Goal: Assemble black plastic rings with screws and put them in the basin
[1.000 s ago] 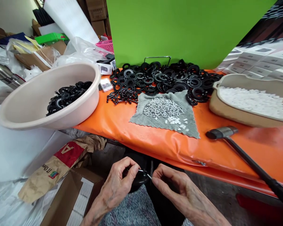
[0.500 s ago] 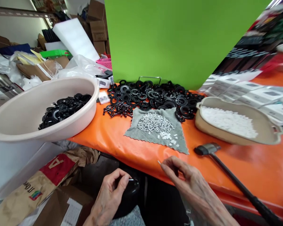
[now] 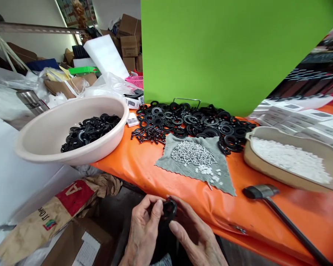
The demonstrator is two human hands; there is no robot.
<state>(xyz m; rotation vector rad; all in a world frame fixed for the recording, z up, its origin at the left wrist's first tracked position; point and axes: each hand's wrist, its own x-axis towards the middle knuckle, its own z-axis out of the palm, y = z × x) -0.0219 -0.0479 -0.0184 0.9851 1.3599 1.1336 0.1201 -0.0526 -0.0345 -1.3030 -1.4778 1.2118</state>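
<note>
Black ring (image 3: 169,210), left hand (image 3: 143,231), right hand (image 3: 193,236), tabletop edge (image 3: 238,229)

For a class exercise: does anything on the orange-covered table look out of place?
Yes: one thin silver screw lies apart from the screw heap, at the lower edge of the grey cloth. Small white pieces also sit on that cloth, away from the beige tray holding the rest.

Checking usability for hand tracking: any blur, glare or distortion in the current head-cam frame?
Head view: lighting looks even, with soft glare on the orange table cover. Head view: wide-angle warp stretches the white boxes at the right edge. Head view: left hand, right hand and black ring look fairly sharp, without heavy motion blur.
</note>
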